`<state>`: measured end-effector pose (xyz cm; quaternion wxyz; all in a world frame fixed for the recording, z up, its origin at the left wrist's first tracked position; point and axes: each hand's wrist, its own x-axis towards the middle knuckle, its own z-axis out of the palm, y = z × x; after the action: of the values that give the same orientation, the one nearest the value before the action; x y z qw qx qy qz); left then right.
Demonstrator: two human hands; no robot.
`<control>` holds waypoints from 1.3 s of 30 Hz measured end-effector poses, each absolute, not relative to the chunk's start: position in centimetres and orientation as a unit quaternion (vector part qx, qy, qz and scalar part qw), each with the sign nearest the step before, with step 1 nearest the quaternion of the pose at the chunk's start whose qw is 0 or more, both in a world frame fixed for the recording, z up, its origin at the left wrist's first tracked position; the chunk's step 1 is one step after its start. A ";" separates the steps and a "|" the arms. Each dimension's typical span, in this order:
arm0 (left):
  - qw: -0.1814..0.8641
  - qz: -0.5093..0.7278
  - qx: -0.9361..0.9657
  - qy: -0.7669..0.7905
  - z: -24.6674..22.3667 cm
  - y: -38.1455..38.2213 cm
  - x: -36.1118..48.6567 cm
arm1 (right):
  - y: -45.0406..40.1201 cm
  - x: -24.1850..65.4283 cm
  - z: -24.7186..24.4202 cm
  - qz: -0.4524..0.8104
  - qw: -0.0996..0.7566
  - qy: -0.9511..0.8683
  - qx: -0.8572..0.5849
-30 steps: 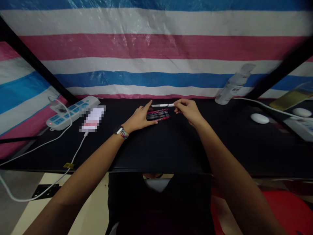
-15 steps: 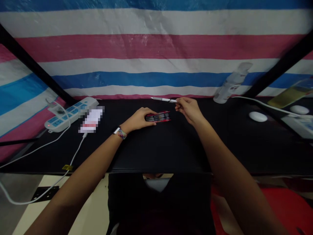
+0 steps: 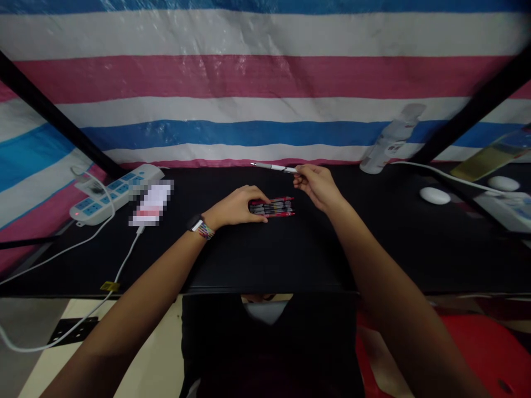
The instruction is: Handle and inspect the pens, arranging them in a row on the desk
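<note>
My left hand (image 3: 240,207) is closed around one end of a row of several pens (image 3: 276,207) lying side by side on the black tabletop (image 3: 265,257). Their barrels look dark and clear, with red on the outer ones; the left ends are hidden inside the hand. A white pen with a grey grip (image 3: 274,167) is pinched at its right end by my right hand (image 3: 317,185). It is held nearly level behind the row, its tip pointing left, apart from the other pens.
On the left lie a white power strip (image 3: 93,211) and a phone with a blurred screen (image 3: 153,202), a cable plugged into it. A bottle (image 3: 388,143), a white mouse-like object (image 3: 435,195) and a container of yellowish liquid (image 3: 485,157) are on the right. A striped sheet (image 3: 265,77) hangs behind.
My left hand and the row of pens have shifted slightly nearer to me and to the right. The right hand still holds the white pen, almost in the same place.
</note>
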<state>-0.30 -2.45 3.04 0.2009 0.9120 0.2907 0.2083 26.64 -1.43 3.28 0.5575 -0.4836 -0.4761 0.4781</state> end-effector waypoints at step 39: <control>0.109 0.371 0.845 0.369 3.0 -1.8 -0.7 | -2.9 24.5 3.7 0.515 0.506 -0.519 -0.458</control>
<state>-0.71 -1.81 2.98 0.1091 0.8453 0.3687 0.3711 24.54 -2.92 3.71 0.5056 -0.4582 -0.5193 0.5145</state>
